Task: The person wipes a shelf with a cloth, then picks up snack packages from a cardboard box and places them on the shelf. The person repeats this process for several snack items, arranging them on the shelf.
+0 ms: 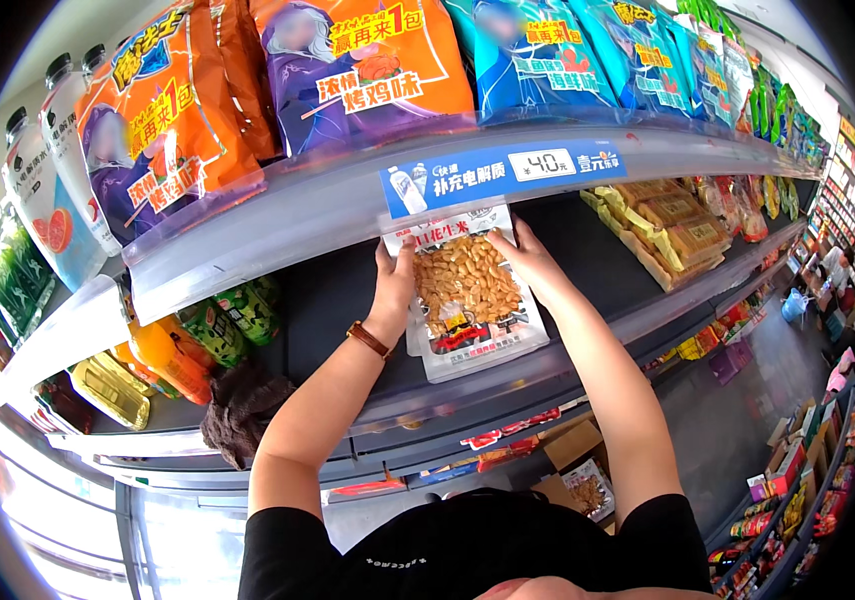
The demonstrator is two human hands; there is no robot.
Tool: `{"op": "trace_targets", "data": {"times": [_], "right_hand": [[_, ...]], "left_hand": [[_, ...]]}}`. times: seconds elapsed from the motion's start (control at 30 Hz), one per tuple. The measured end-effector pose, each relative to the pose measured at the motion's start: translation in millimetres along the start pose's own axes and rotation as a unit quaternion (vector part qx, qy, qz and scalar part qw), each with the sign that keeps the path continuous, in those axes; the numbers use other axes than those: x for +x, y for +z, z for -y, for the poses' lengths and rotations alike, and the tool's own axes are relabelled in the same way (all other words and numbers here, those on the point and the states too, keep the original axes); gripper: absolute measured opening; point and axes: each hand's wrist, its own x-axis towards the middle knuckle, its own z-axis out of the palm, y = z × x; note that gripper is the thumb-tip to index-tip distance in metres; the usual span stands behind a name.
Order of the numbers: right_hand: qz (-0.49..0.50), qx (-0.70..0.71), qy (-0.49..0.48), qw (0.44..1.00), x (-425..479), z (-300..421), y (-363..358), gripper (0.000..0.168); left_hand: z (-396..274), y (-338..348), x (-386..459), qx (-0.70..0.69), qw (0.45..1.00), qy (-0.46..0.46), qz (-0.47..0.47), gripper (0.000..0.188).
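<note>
A white bag of peanuts (pixel 468 289) with a clear window lies tilted over the dark middle shelf (pixel 330 300), its top end just under the upper shelf's edge. My left hand (pixel 396 281) grips its left side near the top, thumb on the front. On the opposite side my right hand (pixel 531 255) holds the upper corner, thumb also on the front. Another pale bag edge shows behind its left side, so more than one bag may be stacked there. The fingers behind the bag are hidden.
Orange snack bags (pixel 367 67) and blue ones (pixel 540 60) crowd the upper shelf above a price strip (pixel 502 176). Packaged biscuits (pixel 660 225) stand to the right; a brown cloth (pixel 243 409) hangs at the left. Below is an open carton (pixel 573 442) with another peanut bag (pixel 588 487).
</note>
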Motion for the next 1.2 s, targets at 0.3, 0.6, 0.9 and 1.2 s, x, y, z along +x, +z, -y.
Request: {"op": "trace_targets", "data": {"times": [0.3, 0.6, 0.9, 1.2], "right_hand": [[0.040, 0.211, 0.052, 0.975, 21.4, 15.8, -0.7, 0.061], [0.061, 0.187, 0.009, 0.980, 65.1, 7.3, 2.4, 0.074], [-0.154, -0.129, -0.196, 0.960, -33.0, -2.8, 0.9, 0.052], [-0.295, -0.290, -0.174, 0.894, -307.1, -123.3, 16.4, 0.043]], "left_hand": [[-9.8, -2.2, -1.5, 0.027, 0.999, 0.000, -0.040, 0.069], [-11.9, -6.8, 10.6, 0.043, 0.999, 0.005, 0.002, 0.069], [-16.6, -17.3, -0.6, 0.204, 0.930, 0.296, -0.083, 0.063], [-44.0, 72.7, -168.9, 0.519, 0.679, 0.347, 0.387, 0.047]]}}
